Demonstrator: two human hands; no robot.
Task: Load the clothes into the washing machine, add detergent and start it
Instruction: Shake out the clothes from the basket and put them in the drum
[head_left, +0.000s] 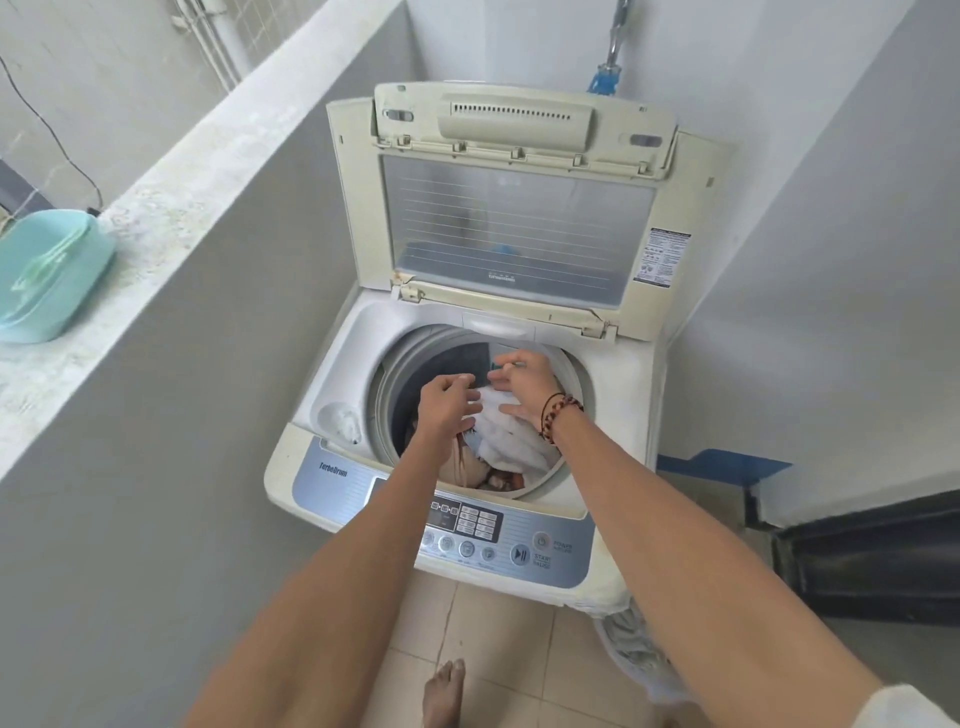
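Note:
A cream top-loading washing machine (322, 374) stands in a corner with its lid (514, 218) folded up. Its round drum holds clothes: a white garment (514, 441) on top, beige and reddish pieces (483, 467) beneath. Both arms reach into the drum opening. My left hand (447, 402) hovers over the clothes with fingers curled and apart, holding nothing. My right hand (524, 387), a beaded bracelet at its wrist, spreads its fingers on the white garment. The control panel (467, 525) with a start button (519, 555) faces me.
A mint-green plastic tub (47, 275) sits on the concrete ledge (171, 208) to the left. A basket with grey cloth (634, 644) stands on the tiled floor at the machine's right front. A bare foot (441, 691) shows below. A dark doorframe lies at right.

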